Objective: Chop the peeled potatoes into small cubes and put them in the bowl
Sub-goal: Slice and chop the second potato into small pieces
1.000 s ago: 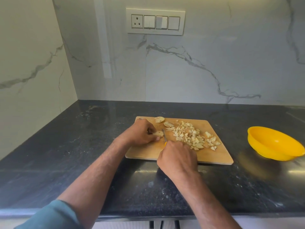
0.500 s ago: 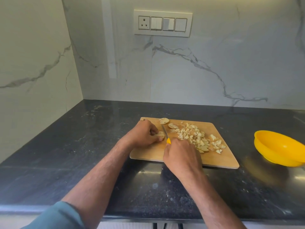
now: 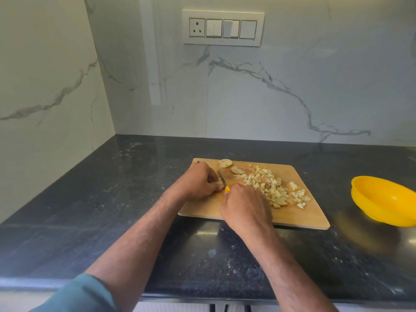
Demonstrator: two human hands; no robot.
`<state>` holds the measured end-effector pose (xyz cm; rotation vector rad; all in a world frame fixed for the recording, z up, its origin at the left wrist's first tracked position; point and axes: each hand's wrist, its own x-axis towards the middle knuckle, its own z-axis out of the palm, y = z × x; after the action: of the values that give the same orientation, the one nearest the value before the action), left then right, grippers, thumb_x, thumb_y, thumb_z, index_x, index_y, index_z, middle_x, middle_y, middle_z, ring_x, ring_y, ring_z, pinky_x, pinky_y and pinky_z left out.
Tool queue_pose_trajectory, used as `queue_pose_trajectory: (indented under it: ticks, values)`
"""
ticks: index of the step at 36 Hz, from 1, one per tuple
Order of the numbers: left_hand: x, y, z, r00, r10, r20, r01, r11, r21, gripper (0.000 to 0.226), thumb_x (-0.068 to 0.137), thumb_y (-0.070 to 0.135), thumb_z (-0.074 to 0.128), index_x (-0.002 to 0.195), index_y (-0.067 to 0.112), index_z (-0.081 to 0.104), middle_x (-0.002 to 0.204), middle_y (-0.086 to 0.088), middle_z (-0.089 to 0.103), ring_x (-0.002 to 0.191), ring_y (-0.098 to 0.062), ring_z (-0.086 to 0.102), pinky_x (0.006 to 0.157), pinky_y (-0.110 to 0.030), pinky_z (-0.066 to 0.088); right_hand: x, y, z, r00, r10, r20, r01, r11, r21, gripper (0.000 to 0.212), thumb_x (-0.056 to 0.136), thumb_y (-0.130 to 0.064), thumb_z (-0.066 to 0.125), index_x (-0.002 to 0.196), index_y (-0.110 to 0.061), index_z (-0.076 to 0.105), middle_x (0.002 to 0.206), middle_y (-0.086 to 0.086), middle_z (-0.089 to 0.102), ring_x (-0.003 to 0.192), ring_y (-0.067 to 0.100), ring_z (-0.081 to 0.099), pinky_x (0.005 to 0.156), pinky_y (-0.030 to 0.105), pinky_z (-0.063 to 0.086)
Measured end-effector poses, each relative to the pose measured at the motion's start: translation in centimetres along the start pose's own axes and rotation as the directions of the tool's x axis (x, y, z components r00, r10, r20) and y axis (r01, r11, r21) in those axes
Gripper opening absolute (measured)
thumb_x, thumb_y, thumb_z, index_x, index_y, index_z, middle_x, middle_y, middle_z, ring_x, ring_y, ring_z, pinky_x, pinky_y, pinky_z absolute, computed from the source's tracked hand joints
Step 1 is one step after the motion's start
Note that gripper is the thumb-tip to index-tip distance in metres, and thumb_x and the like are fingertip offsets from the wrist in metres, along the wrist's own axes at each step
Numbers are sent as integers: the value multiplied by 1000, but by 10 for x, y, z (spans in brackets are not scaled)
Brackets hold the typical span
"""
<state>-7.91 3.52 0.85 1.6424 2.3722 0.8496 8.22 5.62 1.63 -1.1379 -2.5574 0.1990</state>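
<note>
Chopping stage, head view. The left hand (image 3: 199, 180) rests on the board (image 3: 299, 212) with fingers curled down, pinning a potato piece that is almost wholly hidden beneath them; curling keeps the fingertips back from the edge, a judgement from posture. The right hand (image 3: 244, 204) grips the knife (image 3: 221, 177), fingers wrapped round the yellow handle so that only its tip shows. The blade lies just beside the left fingers, pointing away from the person, apparently set for the next cut through the pinned piece.

The cubes (image 3: 273, 188) lie heaped on the board to the right of the blade, clear of the cutting spot, and near the side where the bowl (image 3: 382, 200) stands. Two uncut slices (image 3: 230, 166) wait at the far edge of the board, one partly over the rim. The bowl sits on the counter (image 3: 112, 199), well apart from the board, tilted, and shows no potato inside; transfer is judged not yet begun.

Surroundings: a marble wall with a switch plate (image 3: 222, 28) above; a sleeve (image 3: 76, 293) at lower left. Nothing stands between board and bowl. The chief hazard is the blade's nearness to the left fingers.
</note>
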Motion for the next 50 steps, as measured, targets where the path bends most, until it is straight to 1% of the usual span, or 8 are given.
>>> queue_pose_trajectory:
  ticks: [9, 16, 21, 25, 29, 32, 40, 50]
  values:
    - [0, 2, 0, 1000, -23, 4, 22, 999, 27, 25, 89, 30, 78, 98, 7, 80, 99, -8, 72, 93, -26, 67, 84, -44, 59, -9, 2, -6, 998, -18, 61, 18, 1000, -6, 18, 103, -23, 45, 106, -14, 60, 72, -4, 41, 73, 17, 49, 64, 31, 37]
    - [-2, 3, 1, 1000, -22, 5, 22, 999, 24, 25, 91, 29, 76, 108, 11, 79, 103, 0, 71, 93, -19, 66, 87, -35, 60, -26, 8, -5, 1000, -20, -8, 19, 1000, -12, 14, 99, -19, 49, 85, -17, 52, 68, -4, 45, 60, 12, 44, 50, 25, 27]
    - [-3, -1, 1, 1000, -19, 6, 19, 999, 31, 28, 90, 33, 77, 106, 11, 79, 102, -3, 71, 94, -20, 65, 88, -38, 58, -33, 19, 0, 995, 24, -92, -22, 1000, 21, 17, 101, -22, 48, 99, -17, 64, 75, -5, 52, 65, 13, 53, 55, 25, 39]
    - [-1, -7, 0, 999, -36, -10, 36, 999, 4, 35, 85, 38, 82, 111, 16, 78, 105, 2, 74, 93, -9, 64, 89, -28, 57, -35, 25, 1, 992, 18, -125, -13, 999, 43, 24, 104, -29, 43, 101, -18, 64, 70, -10, 47, 55, 1, 42, 47, 16, 25]
    - [-1, -9, -1, 999, -33, -28, 32, 999, -24, 30, 82, 36, 84, 104, 17, 80, 94, 6, 74, 85, -5, 64, 82, -27, 59, -29, 24, 2, 991, -8, -136, 14, 999, 43, 24, 105, -30, 42, 104, -19, 63, 67, -13, 45, 54, -2, 40, 46, 15, 23]
    - [-1, -10, -1, 999, -25, -29, 25, 999, -26, 23, 82, 34, 85, 96, 16, 82, 90, 4, 75, 85, -9, 67, 82, -36, 60, -23, 17, 3, 989, -23, -147, 26, 999, 20, 26, 105, -31, 42, 101, -17, 63, 66, -9, 47, 57, 7, 48, 48, 20, 29]
    - [0, -10, -1, 998, -26, -52, 24, 999, -40, 21, 83, 31, 84, 94, 13, 81, 89, 1, 75, 84, -11, 67, 81, -38, 60, -7, 3, 5, 997, -27, -74, 29, 999, 20, 27, 104, -30, 42, 99, -16, 64, 73, -3, 56, 67, 17, 57, 59, 30, 45]
    - [2, -6, 1, 999, -21, -39, 20, 1000, -13, 23, 85, 28, 82, 102, 13, 81, 97, -1, 76, 90, -12, 67, 90, -34, 58, -11, 0, 5, 999, -49, -17, 48, 999, -24, 19, 103, -27, 46, 100, -16, 61, 70, -4, 48, 67, 17, 53, 62, 31, 41]
